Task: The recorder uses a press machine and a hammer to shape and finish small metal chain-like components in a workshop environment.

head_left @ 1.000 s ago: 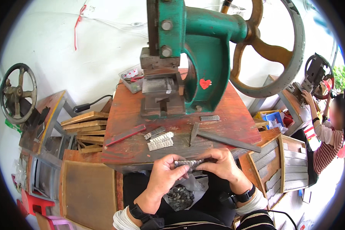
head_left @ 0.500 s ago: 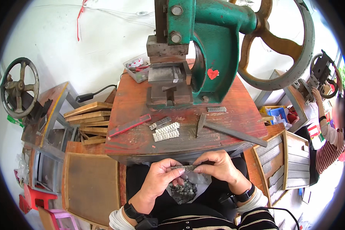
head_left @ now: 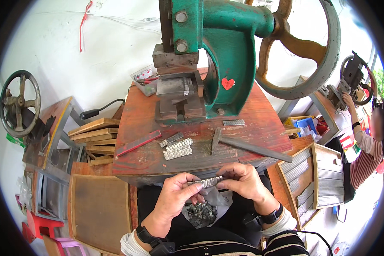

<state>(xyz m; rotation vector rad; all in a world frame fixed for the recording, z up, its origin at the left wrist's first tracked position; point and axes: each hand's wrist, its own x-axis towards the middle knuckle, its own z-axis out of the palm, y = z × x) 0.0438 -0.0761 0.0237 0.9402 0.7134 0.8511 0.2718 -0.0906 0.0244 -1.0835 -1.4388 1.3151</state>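
Observation:
Between my hands, just off the table's front edge, is a short segmented strip of metal links (head_left: 208, 182). My left hand (head_left: 171, 194) pinches its left end between thumb and fingers. The other end is pinched by my right hand (head_left: 246, 184). Below them in my lap lies an open clear plastic bag (head_left: 223, 199) with many loose dark metal links (head_left: 200, 214). On the wooden table, light link strips (head_left: 178, 150) lie beside a darker strip (head_left: 171, 140). Another strip (head_left: 234, 122) rests farther right, beyond a hammer (head_left: 256, 149).
A green hand press (head_left: 232, 51) with a large wheel (head_left: 333, 38) stands on the table (head_left: 132, 115). A red bar (head_left: 138, 143) lies at the left. Wooden trays flank me, one holding grey strips (head_left: 330, 183). At far right, a person (head_left: 362, 158) works at another press.
The strip has turned slightly, so more of its linked face shows. Both hands keep their pinch on it. The whole view has shifted a little, moving the press and table leftward.

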